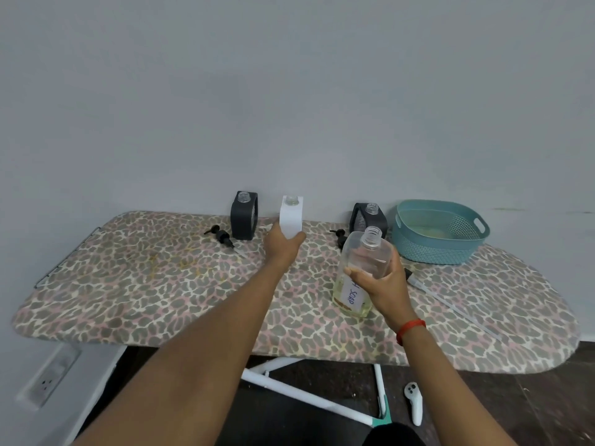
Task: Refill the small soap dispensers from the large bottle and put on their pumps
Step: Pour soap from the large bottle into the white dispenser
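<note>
Pale grey wall backs a leopard-print ironing board (pixel 161 284) that carries everything. Three small square soap dispensers stand along its far edge with their necks open, probably so each can take soap in turn: a black one (pixel 243 217) at eleven o'clock from the board's middle, a white one (pixel 291 214) at twelve, and a second black one (pixel 368 215) at one.

The left hand (pixel 285 244) has its fingers wrapped round the white dispenser's base, seemingly to steady it or draw it nearer for filling. The right hand (pixel 380 281) has its fingers clamped round the large clear plastic bottle labelled "soap" (pixel 360 272). It holds the bottle off the board, uncapped and leaning slightly, at four o'clock from the white dispenser, which looks like readiness to pour. Yellowish liquid sits only near its bottom.

Two small black pumps lie on the cover, one (pixel 220 235) at nine o'clock from the first black dispenser and one (pixel 338 236) at eight o'clock from the second. A third pump for the white dispenser I cannot make out. One long-tubed pump (pixel 418 281), likely the big bottle's, lies at three o'clock from the right hand.

A single teal perforated plastic basket (pixel 438 252) sits at two o'clock.
</note>
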